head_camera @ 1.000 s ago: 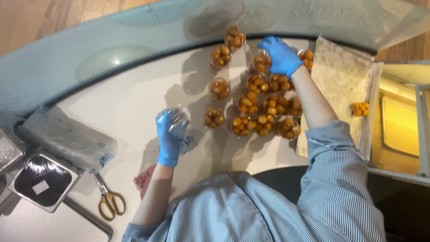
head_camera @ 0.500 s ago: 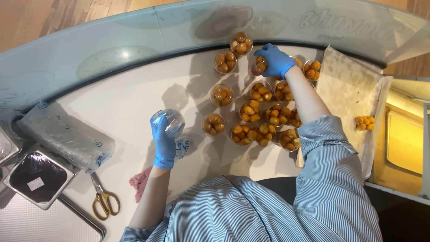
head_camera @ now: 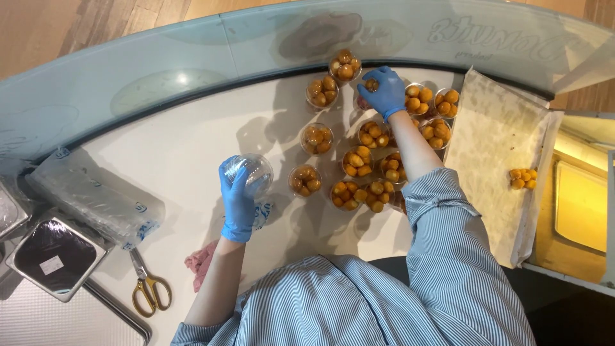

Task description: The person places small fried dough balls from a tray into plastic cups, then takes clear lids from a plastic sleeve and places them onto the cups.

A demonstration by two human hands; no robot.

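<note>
My left hand [head_camera: 238, 195], in a blue glove, grips a clear dome lid [head_camera: 251, 170] held just above the white counter [head_camera: 173, 147]. My right hand [head_camera: 387, 93], also gloved in blue, reaches to the far side and closes around a clear cup of golden fried balls [head_camera: 369, 85]. Several more filled cups [head_camera: 359, 163] stand clustered under and around my right forearm. Two other cups [head_camera: 344, 66] sit at the far edge next to the glass.
A paper-lined tray [head_camera: 493, 147] with a few fried balls [head_camera: 522, 178] lies at the right. A plastic bag of lids [head_camera: 90, 198], a steel container [head_camera: 54, 256], yellow-handled scissors [head_camera: 148, 288] and a pink cloth [head_camera: 200, 261] lie at the left. A curved glass screen [head_camera: 192, 57] borders the counter.
My right hand has shifted left along the far cups onto another one. My left hand with the lid has stayed in about the same place, slightly raised.
</note>
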